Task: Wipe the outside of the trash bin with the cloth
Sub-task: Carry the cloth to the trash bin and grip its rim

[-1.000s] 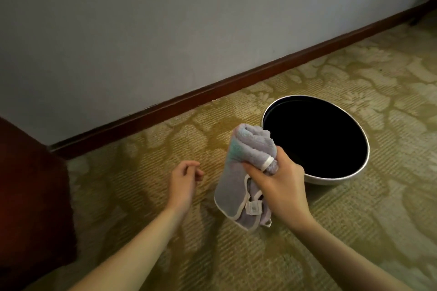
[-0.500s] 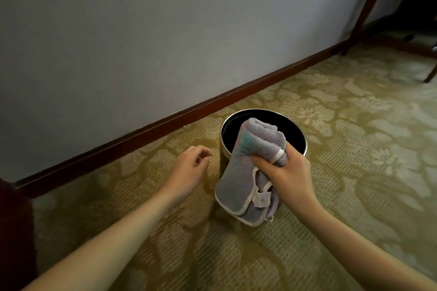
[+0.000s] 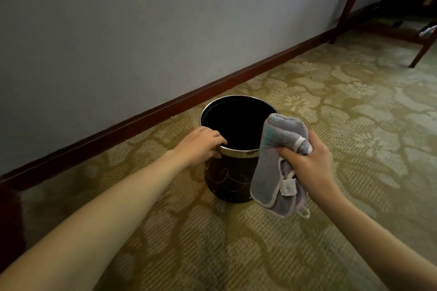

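Note:
A round dark trash bin with a shiny metal rim and thin curly lines on its side stands upright on the carpet near the wall. My left hand grips the near left part of its rim, fingers curled over the edge. My right hand holds a bunched grey cloth with a pale trim and a white tag. The cloth hangs against the bin's right side and hides that part of it.
Patterned olive carpet covers the floor. A grey wall with a dark red baseboard runs behind the bin. Dark wooden furniture legs stand at the far right, and dark red furniture sits at the left edge.
My left hand has reached forward from the carpet and taken hold of the bin's rim. My right hand with the cloth has shifted to the bin's right side. The view has pulled back and tilted up.

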`<action>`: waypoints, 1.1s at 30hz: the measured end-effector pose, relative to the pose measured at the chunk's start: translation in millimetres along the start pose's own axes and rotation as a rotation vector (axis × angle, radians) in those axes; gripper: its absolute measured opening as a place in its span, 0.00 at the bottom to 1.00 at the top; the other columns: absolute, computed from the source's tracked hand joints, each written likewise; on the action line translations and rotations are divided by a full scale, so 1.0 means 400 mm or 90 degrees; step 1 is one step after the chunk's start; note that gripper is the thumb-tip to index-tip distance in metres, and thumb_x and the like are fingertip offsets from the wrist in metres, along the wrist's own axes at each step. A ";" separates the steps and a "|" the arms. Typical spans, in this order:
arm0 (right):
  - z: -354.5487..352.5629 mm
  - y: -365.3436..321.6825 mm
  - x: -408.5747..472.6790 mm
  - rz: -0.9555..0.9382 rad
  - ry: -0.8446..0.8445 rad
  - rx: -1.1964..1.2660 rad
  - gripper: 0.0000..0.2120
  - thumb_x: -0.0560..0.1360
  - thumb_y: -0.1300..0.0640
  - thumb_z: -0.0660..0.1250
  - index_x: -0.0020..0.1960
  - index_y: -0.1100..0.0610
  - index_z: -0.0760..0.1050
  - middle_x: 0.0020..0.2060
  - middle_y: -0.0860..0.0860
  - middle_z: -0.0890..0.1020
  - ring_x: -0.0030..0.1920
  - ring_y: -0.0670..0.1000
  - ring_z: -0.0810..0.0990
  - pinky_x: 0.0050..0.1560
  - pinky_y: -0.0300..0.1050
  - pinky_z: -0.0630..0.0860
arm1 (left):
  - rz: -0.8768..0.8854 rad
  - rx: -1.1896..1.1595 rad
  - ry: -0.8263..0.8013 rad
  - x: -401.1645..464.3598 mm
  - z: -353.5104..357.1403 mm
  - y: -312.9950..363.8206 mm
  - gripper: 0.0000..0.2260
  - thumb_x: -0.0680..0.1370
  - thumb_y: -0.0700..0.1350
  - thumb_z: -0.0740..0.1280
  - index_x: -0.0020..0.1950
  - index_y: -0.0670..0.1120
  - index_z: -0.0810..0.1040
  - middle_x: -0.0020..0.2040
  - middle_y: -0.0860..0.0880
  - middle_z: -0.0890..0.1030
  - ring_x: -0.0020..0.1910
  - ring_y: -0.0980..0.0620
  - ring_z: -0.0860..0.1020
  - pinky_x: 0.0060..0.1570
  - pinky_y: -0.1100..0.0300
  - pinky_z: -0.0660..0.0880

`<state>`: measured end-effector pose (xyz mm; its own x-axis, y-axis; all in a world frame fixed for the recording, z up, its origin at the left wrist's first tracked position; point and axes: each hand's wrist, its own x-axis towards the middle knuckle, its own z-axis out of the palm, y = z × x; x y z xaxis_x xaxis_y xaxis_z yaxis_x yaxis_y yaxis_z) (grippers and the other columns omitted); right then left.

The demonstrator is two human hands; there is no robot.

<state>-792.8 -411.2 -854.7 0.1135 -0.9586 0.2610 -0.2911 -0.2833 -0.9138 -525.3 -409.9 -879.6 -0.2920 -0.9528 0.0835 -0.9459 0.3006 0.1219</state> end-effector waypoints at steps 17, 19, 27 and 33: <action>0.031 0.083 0.024 0.101 0.016 0.043 0.13 0.69 0.58 0.72 0.38 0.43 0.70 0.33 0.42 0.79 0.32 0.40 0.77 0.32 0.44 0.70 | 0.027 0.077 -0.006 0.003 -0.026 -0.022 0.02 0.75 0.43 0.67 0.44 0.50 0.78 0.42 0.55 0.80 0.45 0.54 0.75 0.49 0.60 0.67; 0.043 0.076 0.024 0.098 0.006 0.049 0.14 0.69 0.59 0.72 0.39 0.43 0.70 0.33 0.38 0.79 0.32 0.39 0.77 0.32 0.41 0.69 | -0.017 0.065 -0.012 -0.017 -0.043 -0.030 0.03 0.75 0.43 0.67 0.44 0.51 0.78 0.41 0.55 0.79 0.45 0.53 0.76 0.44 0.59 0.68; 0.157 0.016 0.031 0.074 -0.074 0.070 0.08 0.70 0.58 0.71 0.43 0.51 0.71 0.39 0.50 0.79 0.39 0.50 0.78 0.34 0.44 0.71 | -0.322 -0.041 -0.093 -0.061 -0.177 -0.093 0.12 0.74 0.49 0.69 0.33 0.53 0.71 0.39 0.55 0.79 0.44 0.51 0.76 0.40 0.55 0.68; 0.245 -0.049 0.053 0.046 -0.128 0.079 0.09 0.69 0.59 0.71 0.46 0.52 0.73 0.42 0.51 0.80 0.43 0.50 0.79 0.39 0.48 0.74 | -0.508 -0.087 -0.053 -0.148 -0.239 -0.152 0.16 0.73 0.50 0.71 0.31 0.49 0.67 0.33 0.52 0.72 0.33 0.54 0.70 0.32 0.57 0.64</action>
<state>-691.6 -423.1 -861.8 0.2873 -0.9479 0.1374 -0.1877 -0.1964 -0.9624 -437.0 -367.8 -797.5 0.4473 -0.8811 -0.1534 -0.8498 -0.4722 0.2341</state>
